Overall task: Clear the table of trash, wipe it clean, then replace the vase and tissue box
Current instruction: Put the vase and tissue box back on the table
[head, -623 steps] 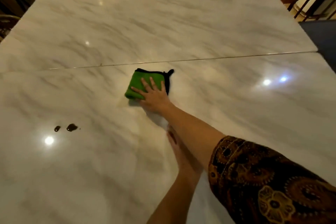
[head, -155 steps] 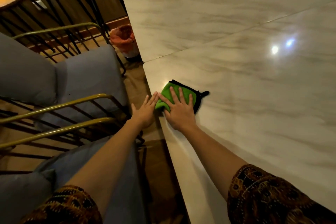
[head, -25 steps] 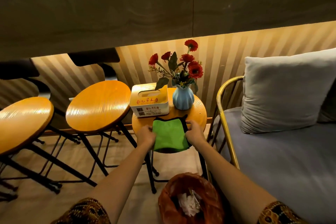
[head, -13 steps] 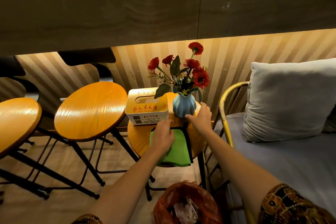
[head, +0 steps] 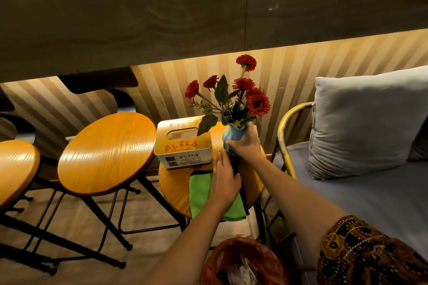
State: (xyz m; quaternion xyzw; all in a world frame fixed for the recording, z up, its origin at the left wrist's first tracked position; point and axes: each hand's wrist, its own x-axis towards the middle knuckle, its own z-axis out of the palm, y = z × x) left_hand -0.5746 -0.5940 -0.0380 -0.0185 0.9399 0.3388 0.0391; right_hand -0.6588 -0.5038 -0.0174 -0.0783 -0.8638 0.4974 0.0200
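Right hand point(head: 245, 147): grip clamped round blue vase point(head: 232, 137), over wooden stool's point(head: 172, 184) far side
Left hand point(head: 224, 179): fingers straight, flat on green cloth point(head: 200, 192)
Tissue box point(head: 183, 146): on stool, left of vase

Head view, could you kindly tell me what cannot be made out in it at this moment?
All in the head view:
Vase base: hidden by the right hand gripping it; lifted or resting on the stool, cannot tell.
Cloth middle: covered by the left hand.
Bin: cut off by the bottom edge, contents blurred.
Tissue box print: too small to read.
Table: out of frame.
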